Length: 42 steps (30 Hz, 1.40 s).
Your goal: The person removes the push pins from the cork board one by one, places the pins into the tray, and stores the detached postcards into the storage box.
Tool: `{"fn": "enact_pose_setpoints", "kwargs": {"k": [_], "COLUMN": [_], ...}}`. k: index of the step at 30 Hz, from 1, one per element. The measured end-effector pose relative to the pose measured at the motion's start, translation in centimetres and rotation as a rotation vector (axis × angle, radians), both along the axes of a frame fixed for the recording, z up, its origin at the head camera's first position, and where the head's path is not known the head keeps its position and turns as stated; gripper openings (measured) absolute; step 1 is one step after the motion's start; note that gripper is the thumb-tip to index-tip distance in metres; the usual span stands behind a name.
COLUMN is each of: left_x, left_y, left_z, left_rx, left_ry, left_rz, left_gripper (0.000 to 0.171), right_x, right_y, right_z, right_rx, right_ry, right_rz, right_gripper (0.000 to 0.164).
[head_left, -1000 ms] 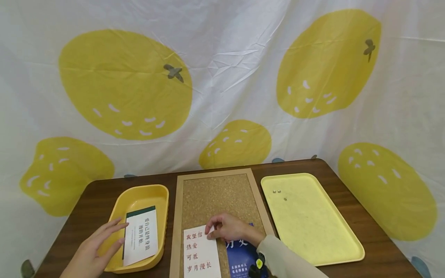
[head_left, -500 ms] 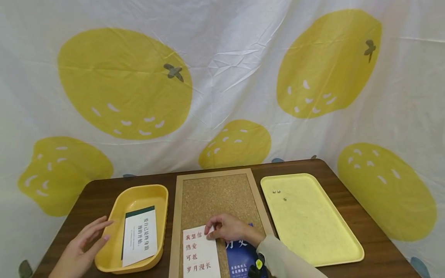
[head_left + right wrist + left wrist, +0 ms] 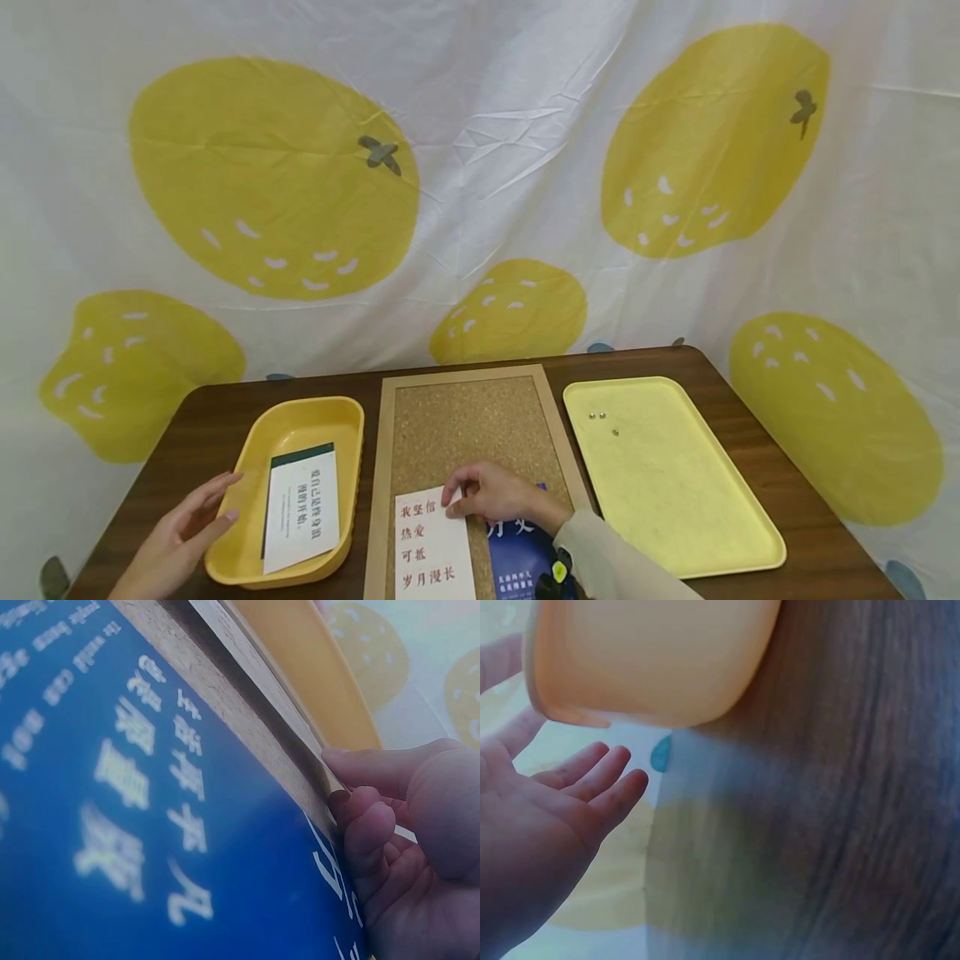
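Observation:
My right hand (image 3: 491, 492) pinches the top right corner of a white card (image 3: 431, 550) with red lettering, over the cork board (image 3: 472, 425). Seen from the right wrist, the card stands nearly edge-on, its edge raised from the cork between thumb and fingers. Beside it a blue card (image 3: 517, 567) with white lettering lies on the board, partly covered by my right wrist. My left hand (image 3: 176, 537) is at the left rim of a yellow-orange bin (image 3: 300, 421), fingers loosely extended and holding nothing. In the left wrist view its fingers (image 3: 604, 780) spread beside the bin's wall.
Inside the bin lie a white card (image 3: 300, 517) with dark lettering and a green-edged card (image 3: 296, 456) under it. To the right is a pale yellow tray (image 3: 675, 483) with three small metal pins (image 3: 602, 415). A lemon-print curtain (image 3: 480, 192) hangs behind the brown table (image 3: 750, 450).
My left hand has drawn back leftwards from the cards in the bin to its left rim. The right hand and the white card have stayed in place.

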<state>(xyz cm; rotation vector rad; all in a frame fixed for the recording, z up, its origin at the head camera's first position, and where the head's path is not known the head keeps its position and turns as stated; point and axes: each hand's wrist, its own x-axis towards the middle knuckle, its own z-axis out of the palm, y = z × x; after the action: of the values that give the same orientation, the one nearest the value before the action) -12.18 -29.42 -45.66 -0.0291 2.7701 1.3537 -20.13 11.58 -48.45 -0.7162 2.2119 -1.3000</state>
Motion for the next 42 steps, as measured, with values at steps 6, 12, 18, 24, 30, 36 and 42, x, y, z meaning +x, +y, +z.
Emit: {"fn": "enact_pose_setpoints", "kwargs": {"k": [6, 12, 18, 24, 30, 36, 42], "left_x": [-0.5, -0.7, -0.6, -0.6, -1.0, -0.9, -0.8], "left_y": [-0.4, -0.9, -1.0, -1.1, -1.1, -1.0, -0.8], "left_z": [-0.5, -1.2, -1.7, -2.0, -2.4, -2.4, -2.2], "left_rx": [0.155, 0.228, 0.281, 0.336, 0.320, 0.287, 0.278], "left_ry": [-0.115, -0.134, -0.123, -0.206, -0.280, -0.279, -0.278], "left_rz": [-0.055, -0.099, -0.120, -0.112, -0.091, -0.076, -0.075], "left_gripper": [0.067, 0.067, 0.067, 0.071, 0.076, 0.078, 0.079], "right_x": [0.1, 0.0, 0.1, 0.2, 0.1, 0.0, 0.0], "right_y": [0.0, 0.0, 0.0, 0.0, 0.0, -0.1, -0.2], "right_z": [0.0, -0.1, 0.2, 0.4, 0.2, 0.1, 0.3], "right_rx": [-0.004, 0.006, 0.000, -0.004, 0.010, 0.027, 0.027], "right_ry": [0.002, 0.012, 0.005, 0.005, -0.005, 0.009, 0.004], "right_rz": [-0.005, 0.001, -0.008, -0.006, -0.003, -0.018, -0.026], "right_gripper": [0.006, 0.006, 0.007, 0.007, 0.007, 0.007, 0.006]}}
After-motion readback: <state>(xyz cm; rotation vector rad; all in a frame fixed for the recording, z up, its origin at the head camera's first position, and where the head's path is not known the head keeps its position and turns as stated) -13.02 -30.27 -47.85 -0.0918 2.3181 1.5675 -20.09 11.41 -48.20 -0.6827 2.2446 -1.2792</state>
